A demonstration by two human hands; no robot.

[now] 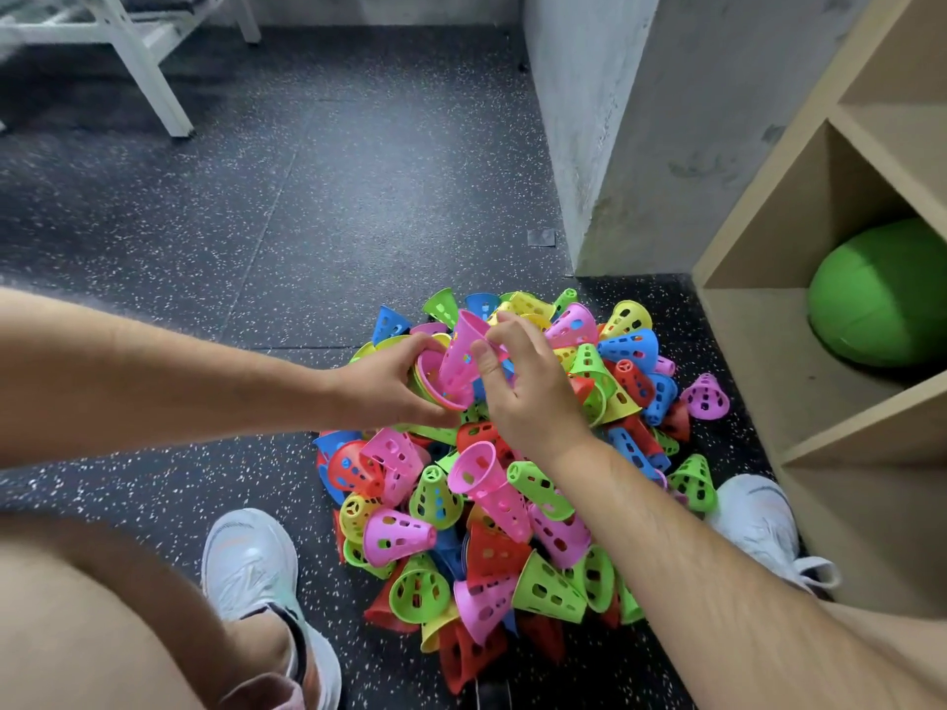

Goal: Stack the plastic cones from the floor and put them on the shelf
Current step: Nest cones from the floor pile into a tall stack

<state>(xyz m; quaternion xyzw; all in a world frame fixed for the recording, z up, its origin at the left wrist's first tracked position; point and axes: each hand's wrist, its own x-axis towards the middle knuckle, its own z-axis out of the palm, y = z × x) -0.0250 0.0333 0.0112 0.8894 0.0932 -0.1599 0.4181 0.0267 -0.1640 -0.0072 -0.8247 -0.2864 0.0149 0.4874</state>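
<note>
Pink plastic shows between both hands: a pink cone (461, 345) is pinched near its upper end by the thumb and fingers (512, 325) of the right hand (528, 392), above the far part of the pile of cones (492, 504). The other fingers of that hand are loosely spread and bent, and its forearm crosses over the pile from the near right.

The left hand (389, 384) reaches in from the left of the pile. Its fingers (410, 343) and thumb curl round a short stack (430, 363) of nested cones, which it holds on its side with the open mouth facing the right hand. The pink cone's lower end sits in that mouth.

The pile lies on the speckled dark floor (307, 197), a jumble of pink, green, red, blue and yellow cones. Just right of the pile stands the wooden shelf (758, 351), with a green ball (881, 294) in 1 compartment. 2 white shoes (251, 561) flank the pile's near side.
</note>
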